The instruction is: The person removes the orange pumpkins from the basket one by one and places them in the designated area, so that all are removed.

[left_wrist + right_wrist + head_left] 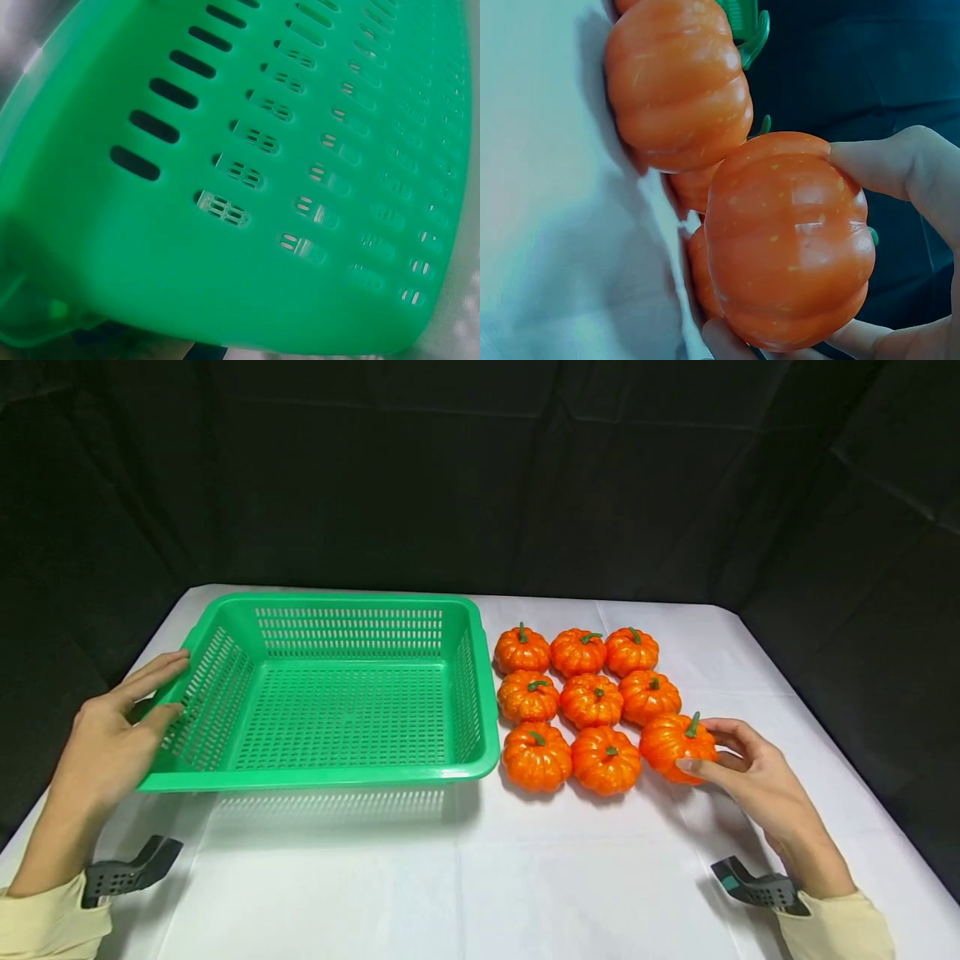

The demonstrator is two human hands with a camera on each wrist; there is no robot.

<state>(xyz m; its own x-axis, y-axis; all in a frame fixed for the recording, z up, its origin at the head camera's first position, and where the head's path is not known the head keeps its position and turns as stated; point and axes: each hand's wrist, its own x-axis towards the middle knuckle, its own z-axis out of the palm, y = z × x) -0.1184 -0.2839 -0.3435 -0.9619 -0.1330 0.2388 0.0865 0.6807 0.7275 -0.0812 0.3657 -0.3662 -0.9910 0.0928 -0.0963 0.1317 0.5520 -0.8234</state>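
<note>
My right hand (pixel 757 777) holds a small orange pumpkin (pixel 675 747) with a green stem, thumb on its near side and fingers behind. In the right wrist view, this pumpkin (pixel 787 240) is large between thumb and fingers, close beside other pumpkins. Several more like it, among them a pumpkin (pixel 606 762) at the front, sit in rows to its left. On the left, a green plastic basket (pixel 315 779) with slotted walls has nothing inside. My left hand (pixel 112 727) rests at its left rim, fingers fairly straight; the left wrist view is filled by the basket's wall (pixel 172 247).
A white cloth covers the table (pixel 480 877), with bare cloth in front of the basket and pumpkins. Black fabric (pixel 480 485) hangs behind and at both sides. Each wrist carries a dark strapped device.
</note>
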